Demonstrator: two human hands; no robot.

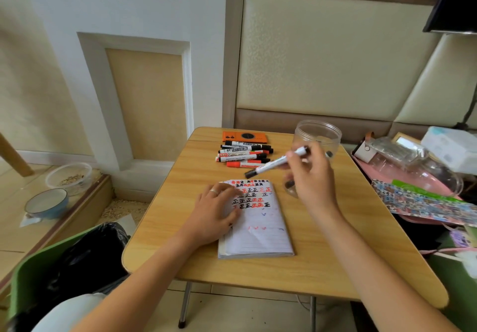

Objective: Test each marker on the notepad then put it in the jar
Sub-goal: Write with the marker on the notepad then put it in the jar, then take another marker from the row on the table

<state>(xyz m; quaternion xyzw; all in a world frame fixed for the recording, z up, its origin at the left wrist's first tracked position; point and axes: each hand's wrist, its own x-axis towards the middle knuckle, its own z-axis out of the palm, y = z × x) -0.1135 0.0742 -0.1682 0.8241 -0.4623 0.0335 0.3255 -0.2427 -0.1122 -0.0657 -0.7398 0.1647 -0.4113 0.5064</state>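
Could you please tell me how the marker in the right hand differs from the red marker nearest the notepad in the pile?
The held marker is lifted off the table, tilted, gripped by the right hand; the red marker lies flat on the table. The held marker has a black cap, the other a red end. Both have white labelled barrels.

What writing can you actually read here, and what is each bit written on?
"正", repeated in black and red rows: on the notepad under the left hand.
Top rows on the notepad: handwritten, too small to read.
Labels on the lying markers: blurred.
Marker in the right hand: print unreadable.
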